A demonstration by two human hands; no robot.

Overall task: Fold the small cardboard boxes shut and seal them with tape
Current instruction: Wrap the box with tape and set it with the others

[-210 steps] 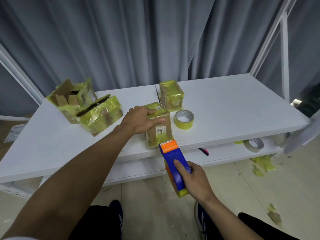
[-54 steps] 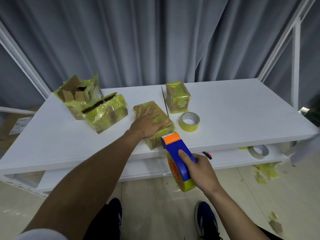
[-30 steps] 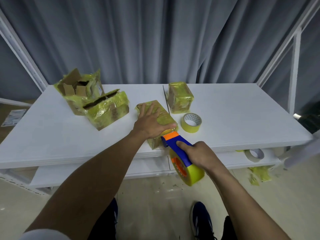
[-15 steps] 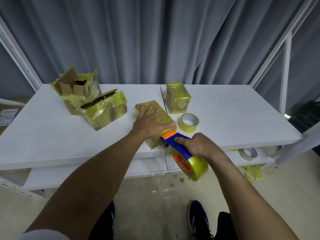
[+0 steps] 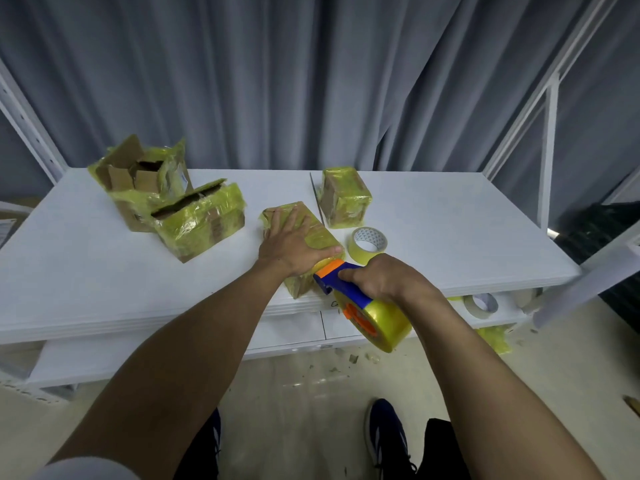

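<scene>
The left hand [image 5: 294, 247] hides much of the box [image 5: 322, 237] top.

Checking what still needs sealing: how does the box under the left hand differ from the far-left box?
The box under the left hand has its flaps shut; the far-left box has flaps standing open, inside showing. The left hand presses flat on that box; no hand touches the far-left box. Both are cardboard with yellow tape.
</scene>
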